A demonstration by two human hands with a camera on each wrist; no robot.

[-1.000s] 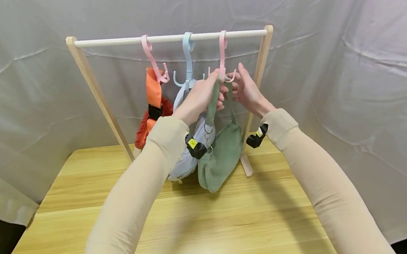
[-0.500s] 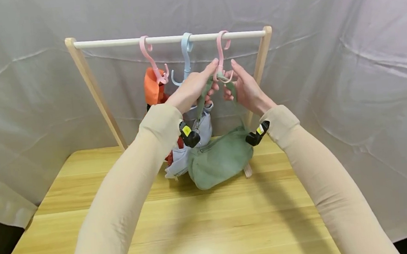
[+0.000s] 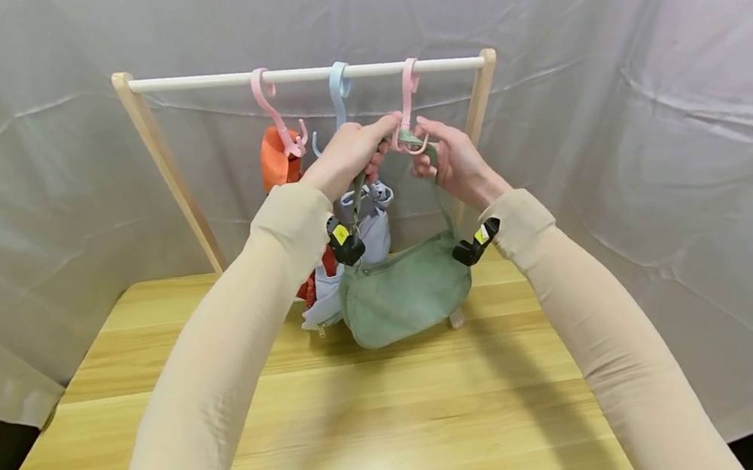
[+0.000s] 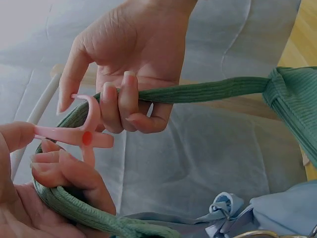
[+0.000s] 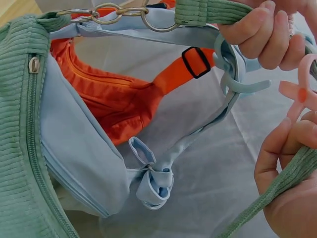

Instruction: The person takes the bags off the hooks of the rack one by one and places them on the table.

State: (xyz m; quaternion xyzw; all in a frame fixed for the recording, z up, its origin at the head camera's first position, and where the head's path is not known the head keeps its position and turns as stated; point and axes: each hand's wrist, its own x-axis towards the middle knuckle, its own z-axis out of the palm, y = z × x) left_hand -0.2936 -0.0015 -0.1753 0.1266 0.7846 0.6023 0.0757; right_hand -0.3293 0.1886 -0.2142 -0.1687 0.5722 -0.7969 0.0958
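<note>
A green corduroy shoulder bag (image 3: 409, 292) hangs at the right pink hook (image 3: 407, 92). Its strap (image 4: 213, 90) loops over the hook's lower prongs. My left hand (image 3: 348, 154) grips the strap on the left side, the thumb touching a prong in the left wrist view. On the other side my right hand (image 3: 461, 162) holds the strap in curled fingers, its fingertips right at the hook. A metal chain (image 5: 109, 15) joins the strap to the bag. Behind hangs a light blue bag (image 5: 81, 129), partly covered by the green one.
A wooden rack with a white rod (image 3: 205, 80) stands on the wooden table (image 3: 394, 422). A blue hook (image 3: 338, 91) and another pink hook (image 3: 272, 109) hang further left. The orange bag (image 5: 114, 89) hangs from the left hook. A grey curtain (image 3: 619, 204) lies behind.
The green bag has turned to face me more broadside and come slightly left. My hands have spread apart along the strap, either side of the hook, both still holding it.
</note>
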